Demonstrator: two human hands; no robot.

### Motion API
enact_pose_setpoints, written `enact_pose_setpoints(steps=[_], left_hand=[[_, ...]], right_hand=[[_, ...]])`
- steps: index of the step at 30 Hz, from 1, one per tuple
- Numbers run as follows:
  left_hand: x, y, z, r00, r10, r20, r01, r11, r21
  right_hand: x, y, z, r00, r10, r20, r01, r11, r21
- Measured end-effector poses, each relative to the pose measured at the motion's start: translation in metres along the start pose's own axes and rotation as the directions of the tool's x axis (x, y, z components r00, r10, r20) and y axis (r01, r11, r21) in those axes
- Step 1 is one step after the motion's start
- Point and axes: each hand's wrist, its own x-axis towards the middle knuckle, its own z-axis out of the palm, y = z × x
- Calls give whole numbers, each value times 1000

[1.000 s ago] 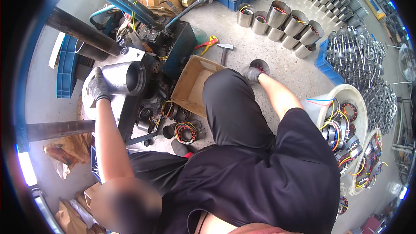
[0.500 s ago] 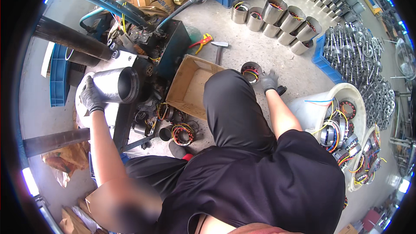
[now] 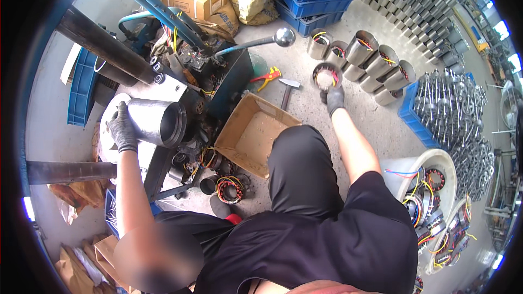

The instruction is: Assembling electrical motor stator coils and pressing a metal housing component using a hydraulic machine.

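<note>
My left hand (image 3: 122,128), in a grey glove, is wrapped over the outer wall of a bare steel cylinder (image 3: 155,122). That cylinder lies on its side on the metal bed of a press-like machine, its open end facing right. My right hand (image 3: 334,100), gloved too, is stretched forward and grips the near side of a steel motor housing (image 3: 318,83). The housing's mouth shows a dark ring with wires inside. Several similar housings (image 3: 364,48) with coloured wires stand just beyond it.
A cardboard box (image 3: 256,128) sits before my knee, with a hammer (image 3: 286,96) and red-yellow pliers (image 3: 267,78) beyond. The machine's ball-ended lever (image 3: 248,43) juts right. A white tub (image 3: 395,177) of wired stators and a blue crate (image 3: 411,111) of metal shafts stand right.
My right hand has carried the housing forward, away from my knee and toward the standing housings. The left hand stays on the cylinder. The whole view has shifted somewhat.
</note>
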Motion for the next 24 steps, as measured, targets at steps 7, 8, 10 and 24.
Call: enact_pose_setpoints(steps=[7, 8, 10, 24], left_hand=[[-3, 10, 19, 1000, 28, -5, -28, 999, -24], [-1, -3, 5, 999, 20, -40, -20, 1000, 6], [3, -12, 3, 999, 34, -29, -34, 999, -10], [-14, 20, 33, 983, 182, -16, -182, 983, 29]], right_hand=[[164, -116, 38, 990, 73, -121, -25, 933, 359], [158, -119, 67, 983, 106, -149, -49, 937, 346], [181, -125, 69, 990, 74, -123, -35, 956, 291], [145, -101, 44, 965, 224, 138, -165, 924, -345]])
